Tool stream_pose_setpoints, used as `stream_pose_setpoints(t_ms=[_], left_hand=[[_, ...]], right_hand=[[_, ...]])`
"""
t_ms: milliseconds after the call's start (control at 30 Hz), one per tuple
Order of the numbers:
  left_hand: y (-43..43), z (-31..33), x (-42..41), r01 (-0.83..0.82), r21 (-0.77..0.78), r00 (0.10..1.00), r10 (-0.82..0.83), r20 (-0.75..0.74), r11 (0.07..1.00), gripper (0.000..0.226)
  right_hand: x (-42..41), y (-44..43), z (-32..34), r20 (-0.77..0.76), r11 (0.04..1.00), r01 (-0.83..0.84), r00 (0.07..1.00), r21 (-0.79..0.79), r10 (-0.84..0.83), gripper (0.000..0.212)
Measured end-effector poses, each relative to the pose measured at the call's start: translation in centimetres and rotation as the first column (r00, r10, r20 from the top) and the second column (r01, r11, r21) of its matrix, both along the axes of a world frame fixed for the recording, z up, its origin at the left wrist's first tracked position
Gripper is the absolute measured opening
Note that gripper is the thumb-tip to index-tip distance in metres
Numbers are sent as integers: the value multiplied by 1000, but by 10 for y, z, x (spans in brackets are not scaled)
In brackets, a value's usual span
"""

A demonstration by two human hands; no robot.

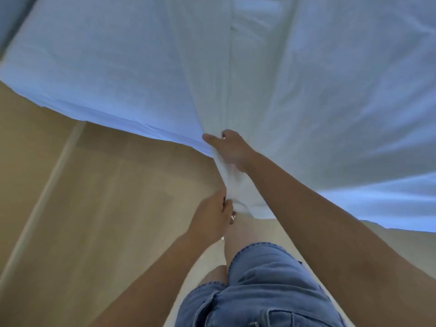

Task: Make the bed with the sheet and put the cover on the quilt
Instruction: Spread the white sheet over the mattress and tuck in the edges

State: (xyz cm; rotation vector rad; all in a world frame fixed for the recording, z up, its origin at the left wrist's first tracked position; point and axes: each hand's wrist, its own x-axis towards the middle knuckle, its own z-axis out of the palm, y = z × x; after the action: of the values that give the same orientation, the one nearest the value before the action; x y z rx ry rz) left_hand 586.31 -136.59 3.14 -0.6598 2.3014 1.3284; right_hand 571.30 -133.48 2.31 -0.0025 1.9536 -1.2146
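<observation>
A large white sheet [236,67] spreads across the upper part of the head view and is drawn into a bunch at its near edge, with taut folds running up from there. My right hand [232,149] grips the top of that bunch at the sheet's edge. Just below, my left hand [213,218] pinches the hanging gathered end of the same cloth. What lies under the sheet is hidden.
Light wooden floor [82,208] fills the lower left, crossed by a pale strip [47,190]. My legs in blue denim shorts [259,291] stand right below the hands. A grey surface shows at the top left corner [9,17].
</observation>
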Motion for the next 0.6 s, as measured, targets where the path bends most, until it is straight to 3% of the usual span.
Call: stream_pose_setpoints(t_ms=[67,100,167,200,233,267,333,367,400,467,500,533,600], left_hand=[[-11,-4,0,10,13,998,-11,61,1000,21],[-20,-3,-2,-65,36,994,62,89,997,15],[-65,4,-29,-413,27,910,411,45,910,14],[-92,7,-47,-563,5,826,563,-28,826,12],[-117,12,-64,-612,-43,790,607,-88,790,9],[-138,16,-83,-567,-125,823,559,-95,814,10],[-163,19,-117,-229,-350,960,270,71,908,55],[-168,14,-128,5,-439,971,101,218,898,71],[-172,5,-136,215,-511,943,-41,331,832,73],[-189,-16,-141,403,-603,901,-182,394,688,42],[-195,-20,-140,389,-610,909,-182,374,690,26],[-211,-20,-141,332,-581,926,-139,351,743,18],[-245,-20,-128,46,-461,972,67,226,886,14]], right_hand=[[-1,-45,2,112,996,90,990,-11,-88,34],[6,-49,0,52,999,51,997,0,-51,33],[17,-56,0,-160,979,-202,966,32,204,19],[23,-55,1,-229,930,-361,901,73,368,14],[28,-53,2,-275,856,-501,811,129,517,15],[34,-53,3,-311,768,-613,704,186,638,25],[43,-57,0,-351,627,-726,530,282,772,47],[46,-61,0,-350,582,-748,478,320,806,54],[48,-64,1,-334,547,-762,445,347,831,58],[44,-71,-1,-268,549,-771,482,324,834,57],[38,-69,-1,-220,591,-761,549,267,806,56],[32,-72,-1,-181,664,-718,638,209,748,59],[19,-93,1,-177,868,-481,850,118,496,63]])
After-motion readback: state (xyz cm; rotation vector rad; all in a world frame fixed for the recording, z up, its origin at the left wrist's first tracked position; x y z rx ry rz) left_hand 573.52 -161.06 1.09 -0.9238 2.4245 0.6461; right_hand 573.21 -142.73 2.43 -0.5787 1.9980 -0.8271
